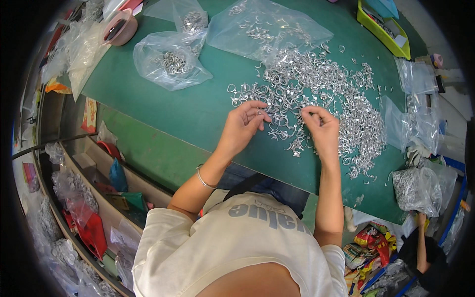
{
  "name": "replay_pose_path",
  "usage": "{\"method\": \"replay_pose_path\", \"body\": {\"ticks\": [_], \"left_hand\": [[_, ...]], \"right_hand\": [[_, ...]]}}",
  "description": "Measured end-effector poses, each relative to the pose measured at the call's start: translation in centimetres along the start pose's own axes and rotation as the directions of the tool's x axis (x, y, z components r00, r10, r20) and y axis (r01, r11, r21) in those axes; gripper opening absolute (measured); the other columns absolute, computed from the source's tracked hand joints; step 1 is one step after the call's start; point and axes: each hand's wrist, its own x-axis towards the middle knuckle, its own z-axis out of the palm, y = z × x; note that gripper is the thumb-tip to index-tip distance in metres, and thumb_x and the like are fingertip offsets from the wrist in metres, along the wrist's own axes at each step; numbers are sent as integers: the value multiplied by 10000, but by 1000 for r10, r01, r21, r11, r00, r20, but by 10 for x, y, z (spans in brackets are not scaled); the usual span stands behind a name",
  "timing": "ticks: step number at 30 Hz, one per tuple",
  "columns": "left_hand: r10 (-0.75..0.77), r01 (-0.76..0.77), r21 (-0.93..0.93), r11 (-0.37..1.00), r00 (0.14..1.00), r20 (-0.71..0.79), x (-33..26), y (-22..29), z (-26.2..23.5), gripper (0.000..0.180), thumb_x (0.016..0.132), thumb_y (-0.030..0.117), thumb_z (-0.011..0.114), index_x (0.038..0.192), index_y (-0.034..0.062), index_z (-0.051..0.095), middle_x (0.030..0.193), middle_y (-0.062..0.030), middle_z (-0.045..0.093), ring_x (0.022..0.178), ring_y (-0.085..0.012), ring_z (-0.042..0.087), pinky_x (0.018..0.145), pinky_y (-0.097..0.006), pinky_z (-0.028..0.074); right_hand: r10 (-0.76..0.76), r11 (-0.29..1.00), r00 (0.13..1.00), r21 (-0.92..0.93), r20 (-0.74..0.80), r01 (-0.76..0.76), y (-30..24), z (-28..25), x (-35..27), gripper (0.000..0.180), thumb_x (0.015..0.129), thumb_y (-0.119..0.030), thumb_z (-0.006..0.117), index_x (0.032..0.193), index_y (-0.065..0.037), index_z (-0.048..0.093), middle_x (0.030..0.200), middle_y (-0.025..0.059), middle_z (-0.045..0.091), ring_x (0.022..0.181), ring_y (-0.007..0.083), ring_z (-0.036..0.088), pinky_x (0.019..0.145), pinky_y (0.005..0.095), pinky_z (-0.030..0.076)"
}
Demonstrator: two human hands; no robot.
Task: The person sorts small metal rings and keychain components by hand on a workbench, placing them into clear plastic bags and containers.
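Observation:
A wide heap of small silvery metal rings (357, 115) covers the right half of the green table (118, 81). Many of the rings look open or curved, with small flat parts. My left hand (242, 126) is at the heap's near left edge, its fingers curled and thumb drawn in; a bit of silvery metal shows at the fingertips, too small to name. Over the heap's near side, my right hand (324, 131) has thumb and fingertips pinched together. What lies in that pinch is hidden.
A clear bag with rings (173, 62) sits left of the heap, and a flatter clear bag (269, 29) lies behind it. A pink bowl (121, 27) stands far left, a yellow-green tray (381, 32) far right. Shelves (106, 195) with bagged parts line the left.

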Motion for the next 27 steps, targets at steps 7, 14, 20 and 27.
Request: {"method": "replay_pose_path", "body": {"ticks": [7,14,20,27], "left_hand": [[29,-22,45,999,988,-150,-7,1,-10,244,819,-40,557,1060,2,559,868,-31,573,702,-61,502,576,-215,406],[316,-159,834,528,949,-19,-28,3,-5,205,727,16,691,871,11,545,805,-83,499,707,-224,511,625,-339,427],[397,-240,765,598,918,-23,-19,-3,-2,139,759,-9,641,836,2,526,788,-127,513,711,-280,520,637,-341,432],[59,-31,165,986,984,-169,-14,-1,-7,56,912,72,508,933,20,514,747,-2,502,622,-118,452,590,-221,376]], "right_hand": [[-415,716,908,-636,-57,287,-2,24,1,99,746,-122,697,774,-60,625,686,65,597,527,219,547,493,338,417],[197,379,954,880,226,-286,-14,-5,5,72,845,-98,581,798,-46,564,675,-38,519,602,60,462,476,209,318],[-78,897,995,-440,-63,43,-10,10,6,194,733,-134,714,909,-77,654,661,64,574,516,196,513,511,304,418],[-359,799,932,-531,-47,281,-1,19,11,100,727,-134,678,775,-70,617,683,81,550,574,261,553,506,355,437]]}}
